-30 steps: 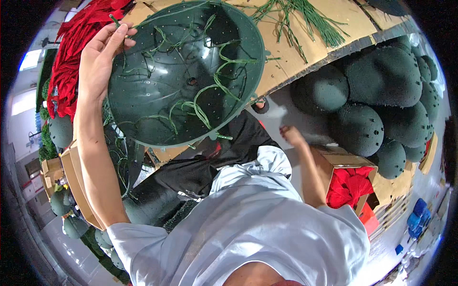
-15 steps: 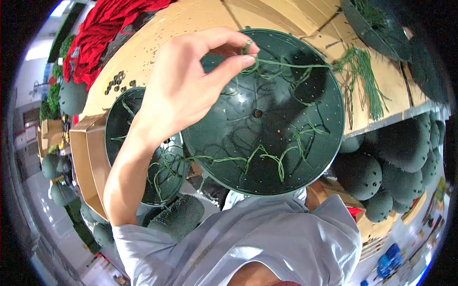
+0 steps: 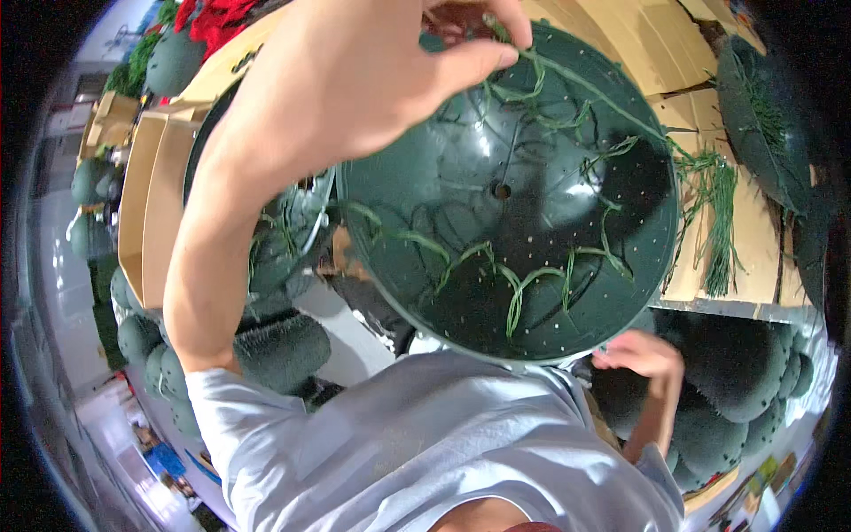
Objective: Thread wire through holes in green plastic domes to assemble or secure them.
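Observation:
A large round dark green plastic shell point(image 3: 550, 244) lies in front of me with its hollow side up and a small hole in its middle. Loops of green cord point(image 3: 514, 306) run around its inner wall. My left hand point(image 3: 355, 80) is above the far left part of the shell, thumb and finger pinching a green cord point(image 3: 603, 89) that stretches right across the far rim. My right hand point(image 3: 645, 355) is low at the near right rim, fingers drawn together. Whatever it may hold is too small to make out.
A bundle of green cords point(image 3: 722, 226) lies on the cardboard-covered table at right, near another dark shell point(image 3: 762, 133). Dark green balls point(image 3: 731, 355) crowd below the table edge. At left are a cardboard box point(image 3: 146, 204) and a bristly dark roll point(image 3: 284, 348); red cloth point(image 3: 213, 27) lies beyond.
My right hand has come into sight at the shell's near right rim. The left hand still pinches the cord and appears higher and larger. The whole view has shifted.

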